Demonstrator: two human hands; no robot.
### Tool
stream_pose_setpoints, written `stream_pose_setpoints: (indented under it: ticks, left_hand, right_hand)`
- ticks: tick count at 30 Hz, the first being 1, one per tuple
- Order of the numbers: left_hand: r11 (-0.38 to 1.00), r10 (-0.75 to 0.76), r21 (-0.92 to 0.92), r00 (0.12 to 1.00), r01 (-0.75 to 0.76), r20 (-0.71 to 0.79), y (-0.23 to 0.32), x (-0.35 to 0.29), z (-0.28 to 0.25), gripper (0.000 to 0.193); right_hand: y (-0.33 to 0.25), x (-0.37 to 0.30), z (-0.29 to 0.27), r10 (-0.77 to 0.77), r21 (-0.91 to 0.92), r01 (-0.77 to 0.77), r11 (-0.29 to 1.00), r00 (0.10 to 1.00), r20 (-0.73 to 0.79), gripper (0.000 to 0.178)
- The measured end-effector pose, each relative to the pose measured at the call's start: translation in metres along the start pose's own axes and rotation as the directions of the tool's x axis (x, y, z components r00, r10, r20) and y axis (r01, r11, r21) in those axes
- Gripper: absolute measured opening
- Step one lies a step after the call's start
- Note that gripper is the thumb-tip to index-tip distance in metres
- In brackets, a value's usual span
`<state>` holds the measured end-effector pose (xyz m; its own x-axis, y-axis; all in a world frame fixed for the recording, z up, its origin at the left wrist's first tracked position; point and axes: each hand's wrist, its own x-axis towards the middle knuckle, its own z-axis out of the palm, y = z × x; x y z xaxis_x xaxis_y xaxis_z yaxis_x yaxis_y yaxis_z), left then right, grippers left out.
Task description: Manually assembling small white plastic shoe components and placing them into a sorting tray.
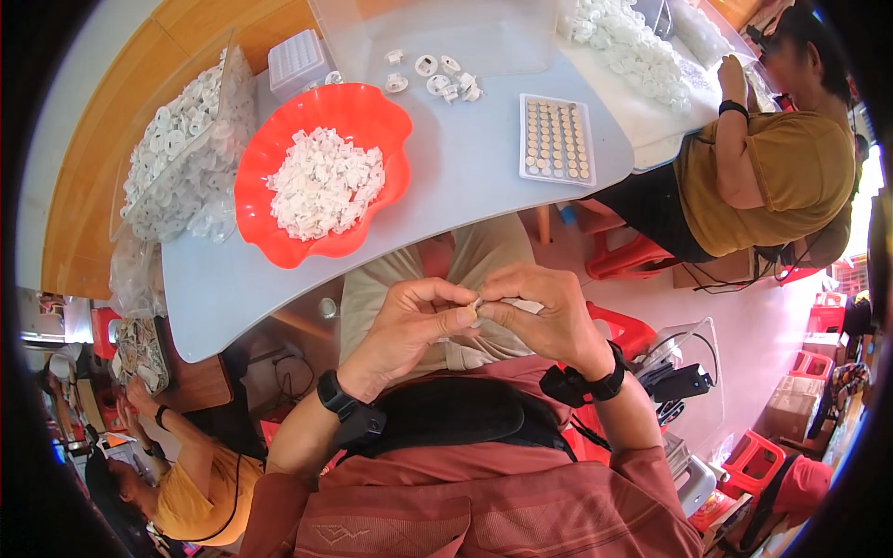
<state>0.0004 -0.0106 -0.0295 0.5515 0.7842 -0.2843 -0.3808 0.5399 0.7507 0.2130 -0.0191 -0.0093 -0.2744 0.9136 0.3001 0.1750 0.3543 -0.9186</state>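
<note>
Above my lap, just off the table's near edge, both hands meet at a small whitish part [475, 308], mostly covered by fingertips. My left hand [417, 321] pinches it between thumb and fingers. From the other side, my right hand [544, 312] also has thumb and fingers closed on it. Its exact shape is too small to make out. Beyond my hands, to the left, a scalloped red bowl [249, 191] holds a heap of small white plastic pieces [326, 186]. A white tray [558, 177] with rows of round beige discs [556, 139] lies to the right.
Several loose white fittings [446, 79] lie at the back of the pale blue table [465, 177]. Clear bins of white parts [181, 139] stand at left. One co-worker [772, 177] sits at right, another [200, 493] at lower left. Red stools [753, 465] stand on the floor.
</note>
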Motion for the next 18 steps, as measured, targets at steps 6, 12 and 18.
stream_pose_setpoints:
  ticks: [6,12,18]
  left_hand:
    - [1.000,0.007,-0.015,1.000,-0.007,-0.004,-0.001,-0.003,0.001,0.016]
    - [1.000,0.013,-0.024,1.000,-0.013,0.001,-0.001,-0.003,0.003,0.017]
    - [0.999,0.040,0.006,0.999,-0.040,-0.020,-0.001,-0.005,0.006,0.018]
  right_hand:
    - [-0.002,-0.005,0.002,-0.051,-0.050,0.051,0.997,0.999,0.000,0.017]
    - [0.000,-0.009,0.006,-0.201,-0.239,0.194,0.951,0.980,-0.007,0.025]
    - [0.003,-0.012,0.011,-0.304,-0.366,0.276,0.889,0.952,-0.020,0.037]
